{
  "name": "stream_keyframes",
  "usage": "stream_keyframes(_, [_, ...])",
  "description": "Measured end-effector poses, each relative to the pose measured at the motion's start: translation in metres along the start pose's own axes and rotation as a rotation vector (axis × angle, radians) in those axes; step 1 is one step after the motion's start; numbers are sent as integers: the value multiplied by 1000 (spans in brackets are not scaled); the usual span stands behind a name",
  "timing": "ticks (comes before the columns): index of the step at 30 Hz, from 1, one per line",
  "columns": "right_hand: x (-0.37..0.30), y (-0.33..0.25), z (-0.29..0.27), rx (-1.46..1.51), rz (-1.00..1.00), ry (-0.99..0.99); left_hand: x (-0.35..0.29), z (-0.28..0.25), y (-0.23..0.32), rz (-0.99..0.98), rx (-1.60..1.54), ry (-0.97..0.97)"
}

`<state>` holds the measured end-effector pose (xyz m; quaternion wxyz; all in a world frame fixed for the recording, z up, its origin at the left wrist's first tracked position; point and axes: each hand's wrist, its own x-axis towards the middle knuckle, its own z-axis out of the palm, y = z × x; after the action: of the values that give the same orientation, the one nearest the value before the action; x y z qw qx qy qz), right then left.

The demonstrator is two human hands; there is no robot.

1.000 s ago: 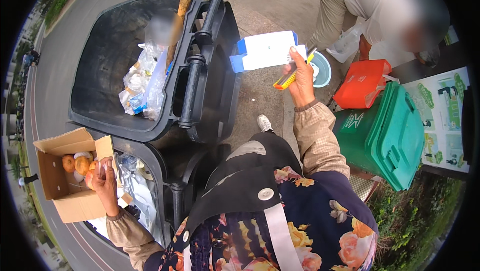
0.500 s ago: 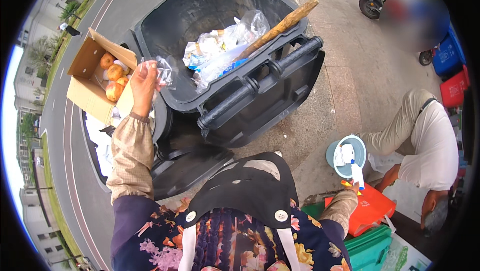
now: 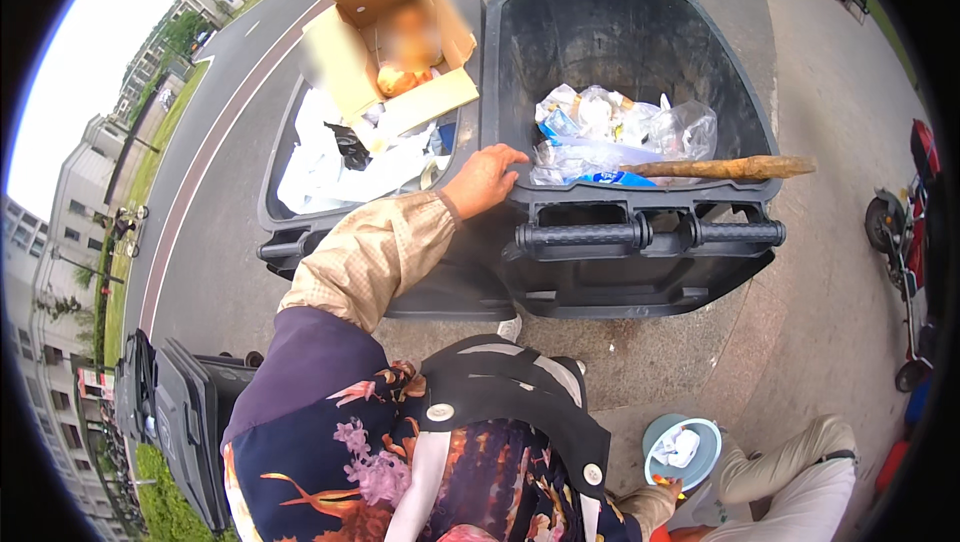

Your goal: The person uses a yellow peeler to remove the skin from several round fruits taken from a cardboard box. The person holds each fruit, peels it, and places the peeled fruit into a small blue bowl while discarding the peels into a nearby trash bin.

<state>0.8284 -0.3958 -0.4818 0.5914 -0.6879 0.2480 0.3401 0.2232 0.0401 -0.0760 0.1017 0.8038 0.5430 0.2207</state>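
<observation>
My left hand point(image 3: 487, 180) reaches over the near corner where two dark grey wheeled bins meet. Its fingers are stretched toward the right bin point(image 3: 510, 52), with nothing seen in them. That bin holds clear plastic bags point(image 3: 685, 129), blue and white wrappers and a thick wooden stick point(image 3: 725, 169) lying along its near rim. Low on the right, my right hand point(image 3: 655, 492) is mostly hidden by the sleeve; it appears closed on a small yellow and red object point(image 3: 670, 482). A pale blue bucket point(image 3: 712, 454) with crumpled white stuff point(image 3: 678, 447) stands beside it.
An open cardboard box point(image 3: 445, 100) with round orange-brown items sits on the left bin point(image 3: 275, 167), above white rubbish. Both lids hang toward me. Another person's trousered leg point(image 3: 785, 457) is beside the bucket. More dark bins point(image 3: 195, 422) stand at left; a red scooter point(image 3: 910, 242) at right.
My left hand has let go of the clear plastic bag and moved from beside the box to the bins' near corner. The view has swung left. White-and-blue packaging near my right hand no longer shows.
</observation>
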Motion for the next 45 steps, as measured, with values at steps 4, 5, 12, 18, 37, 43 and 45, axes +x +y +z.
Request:
stream_keyframes(4, [-29,34,19,-45,152,-183,-31,-37,-13,-83,-160,18])
stream_keyframes(5, [-85,29,47,-144,240,-203,-44,-50,-27,-70,-129,48])
stream_keyframes(12, [-129,62,85,-405,151,-250,-75,-117,-192,-1049,-176,504])
stream_keyframes(18, [-263,-12,189,-227,-228,-474,-79,-93,-211,-642,330,292])
stream_keyframes(37, [-564,-48,348,-725,-1072,-1605,-25,-70,19,-674,-1598,-71])
stream_keyframes(43, [-577,-64,340,-1272,-1551,-1545,-19,-21,57,-578,-1585,-66])
stream_keyframes(45, [-581,-73,335,-1330,-1558,-1471,-12,-17,68,-532,-1558,-72])
